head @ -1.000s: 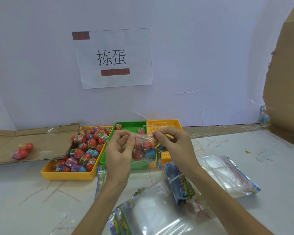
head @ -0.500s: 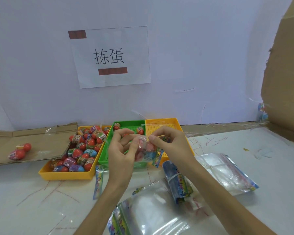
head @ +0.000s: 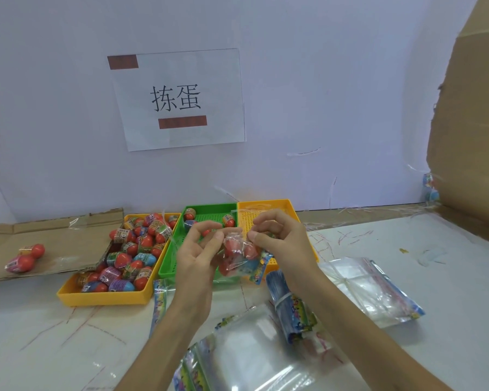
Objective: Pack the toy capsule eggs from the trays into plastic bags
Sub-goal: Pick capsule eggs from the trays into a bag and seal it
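Above the trays I hold a clear plastic bag [head: 239,256] with several red and blue capsule eggs inside. My left hand [head: 198,259] pinches its top left corner and my right hand [head: 280,241] pinches the top right. A yellow tray [head: 102,299] at the left is piled with many capsule eggs [head: 133,249]. The green tray [head: 170,258] in the middle has a few eggs [head: 189,214] at its far end. Behind my right hand lies a second yellow tray [head: 266,206], partly hidden.
Flat empty bags lie near me [head: 243,359] and at the right [head: 370,286], with a banded bundle of bags [head: 290,309] between them. A filled bag of eggs [head: 24,256] rests on cardboard at the left. A tall cardboard wall [head: 472,136] stands at the right.
My hands have drawn closer together along the bag's top edge and the bag has bunched up. The view has shifted slightly.
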Available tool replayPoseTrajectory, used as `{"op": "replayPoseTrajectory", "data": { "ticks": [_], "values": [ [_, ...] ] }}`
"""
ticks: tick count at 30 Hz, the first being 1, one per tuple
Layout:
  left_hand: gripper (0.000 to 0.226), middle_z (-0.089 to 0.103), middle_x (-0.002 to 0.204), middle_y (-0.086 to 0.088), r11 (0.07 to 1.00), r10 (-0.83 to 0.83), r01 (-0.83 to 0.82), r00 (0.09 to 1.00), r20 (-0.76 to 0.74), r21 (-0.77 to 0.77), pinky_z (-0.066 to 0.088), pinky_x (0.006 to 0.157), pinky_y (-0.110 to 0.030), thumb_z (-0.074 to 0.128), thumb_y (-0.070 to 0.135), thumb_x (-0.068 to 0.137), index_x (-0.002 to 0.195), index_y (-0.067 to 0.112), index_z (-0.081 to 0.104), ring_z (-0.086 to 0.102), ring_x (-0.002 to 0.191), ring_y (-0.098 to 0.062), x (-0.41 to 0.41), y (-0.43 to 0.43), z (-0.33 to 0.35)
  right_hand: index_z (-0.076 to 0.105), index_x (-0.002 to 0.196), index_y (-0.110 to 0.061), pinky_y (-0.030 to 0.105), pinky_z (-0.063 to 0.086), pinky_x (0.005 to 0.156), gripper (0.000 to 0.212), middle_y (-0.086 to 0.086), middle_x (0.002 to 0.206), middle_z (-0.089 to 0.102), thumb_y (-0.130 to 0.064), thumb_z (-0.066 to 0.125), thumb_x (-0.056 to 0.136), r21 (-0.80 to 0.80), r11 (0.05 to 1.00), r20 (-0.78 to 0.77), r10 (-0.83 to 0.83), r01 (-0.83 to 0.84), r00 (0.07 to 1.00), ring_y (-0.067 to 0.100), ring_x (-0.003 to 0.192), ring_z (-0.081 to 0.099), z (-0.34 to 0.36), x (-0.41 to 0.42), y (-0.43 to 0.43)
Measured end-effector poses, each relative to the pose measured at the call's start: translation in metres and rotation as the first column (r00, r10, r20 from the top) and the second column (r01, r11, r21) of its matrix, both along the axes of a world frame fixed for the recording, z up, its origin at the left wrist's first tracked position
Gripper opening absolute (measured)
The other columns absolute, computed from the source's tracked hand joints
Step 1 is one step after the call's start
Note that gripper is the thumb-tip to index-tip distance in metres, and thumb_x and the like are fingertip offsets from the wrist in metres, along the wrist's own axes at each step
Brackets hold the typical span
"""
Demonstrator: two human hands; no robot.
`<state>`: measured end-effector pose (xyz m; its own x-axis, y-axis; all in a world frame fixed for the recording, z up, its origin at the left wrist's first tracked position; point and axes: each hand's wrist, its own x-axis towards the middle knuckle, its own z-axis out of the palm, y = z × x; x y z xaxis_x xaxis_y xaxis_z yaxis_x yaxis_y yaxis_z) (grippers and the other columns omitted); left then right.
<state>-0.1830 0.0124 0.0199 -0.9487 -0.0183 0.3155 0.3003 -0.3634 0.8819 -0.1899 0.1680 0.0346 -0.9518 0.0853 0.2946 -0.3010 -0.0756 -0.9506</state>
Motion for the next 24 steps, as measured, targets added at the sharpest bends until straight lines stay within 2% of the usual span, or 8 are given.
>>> {"op": "replayPoseTrajectory", "data": {
  "ticks": [2,5,7,10,14,20,22,24],
  "values": [
    [0.022,0.077,0.108,-0.003,0.996,-0.029,0.029,1.0,0.006,-0.086,0.054,0.061,-0.024,0.069,0.028,0.093,0.11,0.016,0.062,0.07,0.082,-0.012,-0.0023,-0.0016,-0.0023,0.068,0.09,-0.015,0.031,0.057,0.069,0.024,0.003,0.078,0.073,0.007,0.074,0.084,-0.05,0.998,0.025,0.033,-0.032,0.999,0.019,0.073,0.066,0.0002,0.0006,-0.0003],
    [0.021,0.074,0.088,0.009,0.964,0.005,0.0,1.0,0.017,-0.266,0.048,0.06,-0.018,0.073,0.045,0.081,0.095,0.03,0.071,0.063,0.073,-0.004,-0.0031,-0.0041,-0.0052,0.067,0.092,-0.013,0.024,0.055,0.064,0.026,0.003,0.077,0.073,0.011,0.074,0.082,-0.082,0.994,0.047,0.073,-0.069,0.996,0.016,0.071,0.068,0.0016,0.0014,0.0001],
    [0.008,0.07,0.078,0.008,0.96,0.033,-0.033,0.999,-0.007,-0.278,0.048,0.06,-0.018,0.071,0.039,0.084,0.084,0.032,0.073,0.062,0.071,-0.005,-0.0044,-0.0052,-0.006,0.068,0.092,-0.013,0.024,0.055,0.065,0.027,0.003,0.077,0.073,0.012,0.073,0.082,-0.081,0.993,0.056,0.092,-0.087,0.994,0.015,0.073,0.068,0.0029,0.0019,0.0002],
    [0.016,0.069,0.075,0.007,0.956,0.058,-0.081,0.994,-0.09,-0.282,0.051,0.06,-0.016,0.069,0.021,0.094,0.08,0.028,0.075,0.064,0.07,-0.004,-0.0064,-0.0063,-0.0064,0.069,0.09,-0.014,0.03,0.055,0.068,0.026,0.003,0.078,0.072,0.01,0.073,0.083,-0.108,0.987,0.086,0.132,-0.123,0.987,0.017,0.074,0.067,0.0048,0.0019,0.0017],
    [0.017,0.068,0.075,0.007,0.951,0.085,-0.115,0.99,-0.117,-0.288,0.051,0.061,-0.016,0.067,0.022,0.094,0.081,0.029,0.074,0.064,0.071,-0.004,-0.0067,-0.0043,-0.0082,0.073,0.092,-0.016,0.033,0.049,0.071,0.025,0.001,0.082,0.068,0.007,0.067,0.086,-0.08,0.979,0.178,0.201,-0.19,0.963,0.017,0.078,0.062,0.0077,0.0005,0.0056],
    [0.01,0.069,0.073,0.006,0.942,0.067,-0.11,0.988,-0.142,-0.318,0.052,0.058,-0.02,0.071,0.033,0.09,0.081,0.032,0.074,0.064,0.066,-0.006,-0.0042,-0.0026,-0.0087,0.066,0.088,-0.008,0.024,0.047,0.061,0.028,0.006,0.082,0.061,0.012,0.046,0.088,-0.059,0.936,0.3,0.347,-0.346,0.888,0.017,0.072,0.057,0.0084,0.0018,0.0017],
    [0.007,0.07,0.072,0.0,0.939,0.055,-0.102,0.987,-0.148,-0.329,0.052,0.056,-0.022,0.071,0.033,0.09,0.084,0.031,0.074,0.064,0.064,-0.012,-0.0028,-0.0012,-0.0098,0.064,0.084,-0.007,0.022,0.045,0.054,0.031,0.007,0.078,0.059,0.014,0.041,0.086,-0.108,0.93,0.324,0.366,-0.35,0.872,0.015,0.063,0.055,0.0088,0.001,0.0023],
    [0.002,0.069,0.068,-0.01,0.949,0.033,-0.071,0.991,-0.126,-0.307,0.053,0.052,-0.029,0.072,0.034,0.091,0.091,0.035,0.07,0.064,0.058,-0.028,-0.0015,0.0012,-0.0112,0.063,0.081,-0.008,0.021,0.044,0.051,0.033,0.007,0.077,0.058,0.015,0.039,0.084,-0.093,0.941,0.336,0.338,-0.326,0.879,0.014,0.059,0.054,0.007,-0.0004,0.0021]
  ]
}}
